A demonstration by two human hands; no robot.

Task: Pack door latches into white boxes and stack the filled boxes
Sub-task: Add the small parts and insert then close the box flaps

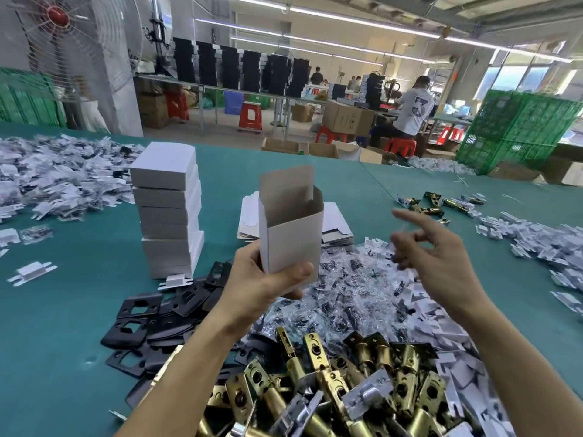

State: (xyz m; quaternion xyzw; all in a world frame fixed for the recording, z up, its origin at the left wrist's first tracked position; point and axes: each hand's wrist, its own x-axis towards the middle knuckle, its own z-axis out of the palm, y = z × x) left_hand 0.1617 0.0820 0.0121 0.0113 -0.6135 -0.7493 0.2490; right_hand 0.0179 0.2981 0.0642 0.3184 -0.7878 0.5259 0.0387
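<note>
A: What's around the box?

B: Green table [72, 313], crowded. A stack of closed white boxes [168, 212] stands left of it, flat box blanks [336, 220] just behind. Black plates [148, 313] lie lower left, bagged screws [356, 288] underneath it, and a heap of brass latches [315, 389] sits nearest the camera. A few more latches [433, 205] are far right, beside the white plastic pieces [542, 244].

A: Anything blocking the box?

B: No. The open white box [290, 228] is upright in the air, top flap up, above the screw bags.

A: Hands?

B: Left hand [262, 279] grips the box's bottom end, thumb across the front. Right hand [438, 247] hovers right of the box, apart from it, index finger out, others curled. It's blurred, so I can't tell if it pinches anything.
</note>
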